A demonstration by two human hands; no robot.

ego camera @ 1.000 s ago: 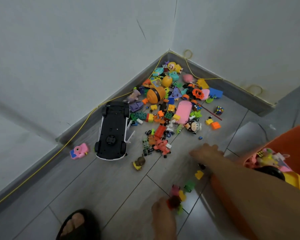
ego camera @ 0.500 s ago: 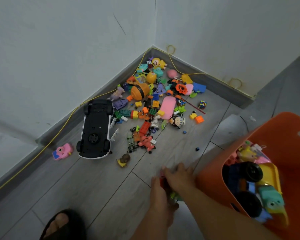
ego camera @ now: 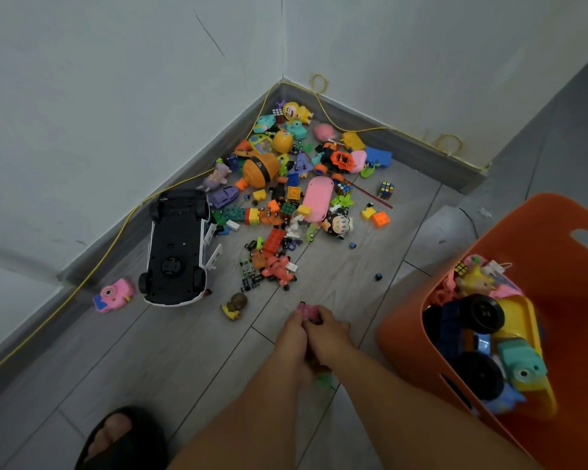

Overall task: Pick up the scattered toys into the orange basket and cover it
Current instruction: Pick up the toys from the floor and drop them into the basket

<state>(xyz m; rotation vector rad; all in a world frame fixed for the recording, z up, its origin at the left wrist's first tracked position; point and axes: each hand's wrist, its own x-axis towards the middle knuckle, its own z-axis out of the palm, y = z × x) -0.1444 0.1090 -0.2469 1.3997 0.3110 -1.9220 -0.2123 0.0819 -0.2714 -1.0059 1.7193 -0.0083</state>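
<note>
Light: dim, even, cool grey.
Shadows: soft, under toy car (ego camera: 175, 245), 9 o'clock.
Blur: left hand (ego camera: 294, 337), right hand (ego camera: 328, 332), gripped toys (ego camera: 307, 312), 6 o'clock.
Edges: skirting (ego camera: 21, 359) bowed, 8 o'clock.

Mostly plastic, on a dull floor
I see a smooth orange plastic basket (ego camera: 404, 347) with a soft sheen, a large toy car (ego camera: 177, 245) with a matt black plastic underside, a small pink plastic toy (ego camera: 308, 312), grey wood-grain floor tiles (ego camera: 133, 361) and 2 matt painted walls (ego camera: 99, 96).

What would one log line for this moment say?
left hand, right hand: gripping small toys | orange basket: part-filled, uncovered | toy pile: on floor
</note>
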